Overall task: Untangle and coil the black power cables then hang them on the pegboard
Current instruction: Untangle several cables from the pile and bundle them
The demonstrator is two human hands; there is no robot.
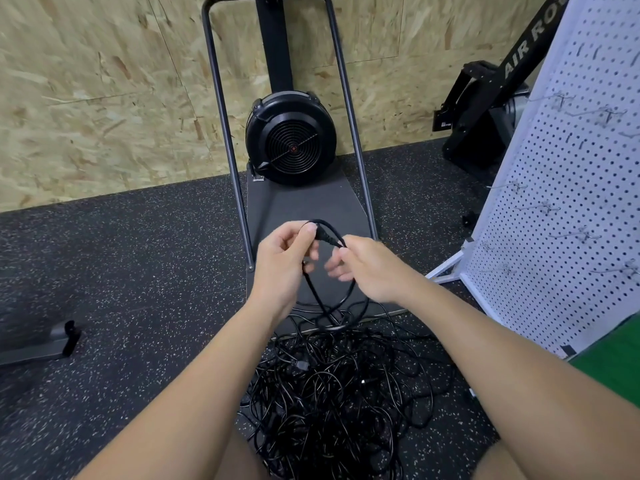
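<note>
Left hand (282, 263): my fingers are curled round the black cable (330, 237) near its plug end.
Right hand (367, 268): I pinch the same cable's loop just beside the plug.
Cable pile (332, 393): tangled on the speckled floor (121, 289) below my hands.
Pegboard (571, 202): white, standing at far right, wire hooks on it.

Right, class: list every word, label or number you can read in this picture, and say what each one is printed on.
"AIR RO", cut off by the pegboard: white letters on the black rowing machine beam.
Small white label on the black block at that machine's end: too small to read.
Nothing else legible.
</note>
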